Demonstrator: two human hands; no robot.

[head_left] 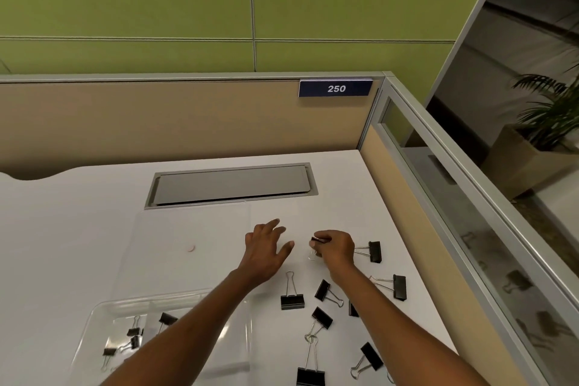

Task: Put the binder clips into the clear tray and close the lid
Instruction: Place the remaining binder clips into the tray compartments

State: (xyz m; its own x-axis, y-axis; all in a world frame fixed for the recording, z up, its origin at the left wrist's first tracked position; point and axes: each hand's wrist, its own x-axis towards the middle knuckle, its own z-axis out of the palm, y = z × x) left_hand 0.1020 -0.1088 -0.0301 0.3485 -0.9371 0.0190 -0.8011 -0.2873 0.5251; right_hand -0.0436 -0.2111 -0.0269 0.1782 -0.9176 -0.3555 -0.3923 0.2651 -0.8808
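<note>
A clear tray (94, 320) lies at the lower left of the white desk with several black binder clips (134, 330) inside it. Its clear lid (188, 229) stands open behind it, hinged back flat toward the wall. My right hand (336, 249) is closed around one binder clip (317, 241), its wire loop hanging below the fingers. My left hand (266, 249) hovers spread and holds nothing, just left of the right hand. Several more binder clips (292, 299) lie scattered on the desk to the right of the tray.
A grey cable hatch (232, 183) is set into the desk behind the lid. A beige partition with a "250" sign (335, 88) closes the back, and a glass-topped partition (438, 197) runs along the right side. A small pink dot (191, 248) shows under the lid.
</note>
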